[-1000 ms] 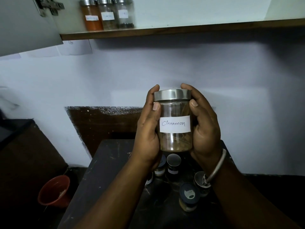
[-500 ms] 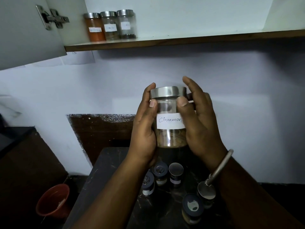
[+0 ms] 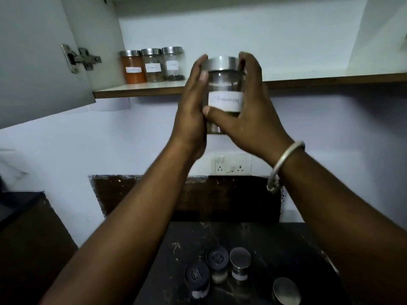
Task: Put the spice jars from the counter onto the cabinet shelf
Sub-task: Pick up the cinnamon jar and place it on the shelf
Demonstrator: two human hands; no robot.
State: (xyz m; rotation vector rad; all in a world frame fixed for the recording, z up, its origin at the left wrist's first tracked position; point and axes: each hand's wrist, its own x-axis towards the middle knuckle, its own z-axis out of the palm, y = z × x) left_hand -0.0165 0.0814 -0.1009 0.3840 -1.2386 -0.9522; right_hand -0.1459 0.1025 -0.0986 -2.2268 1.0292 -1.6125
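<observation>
"Hands first: what are they doing?"

"Both hold one steel-lidded glass jar (image 3: 224, 84). The left hand (image 3: 191, 106) is curled round its left side and the right hand (image 3: 255, 113) round its right, with the thumb across the front under a white label (image 3: 225, 101) whose writing is blurred. A metal bangle (image 3: 284, 164) sits on the right wrist."

"Where is that jar?"

"Upright in the air, in front of the cabinet shelf (image 3: 154, 89) edge. At the shelf's left end three labelled jars (image 3: 152, 66) stand in a row, and the leftmost jar (image 3: 132, 67) holds orange powder."

"And lower down?"

"Below, four small jars (image 3: 240, 264) stand on the dark counter (image 3: 275, 243), two dark-lidded, two steel-lidded."
</observation>
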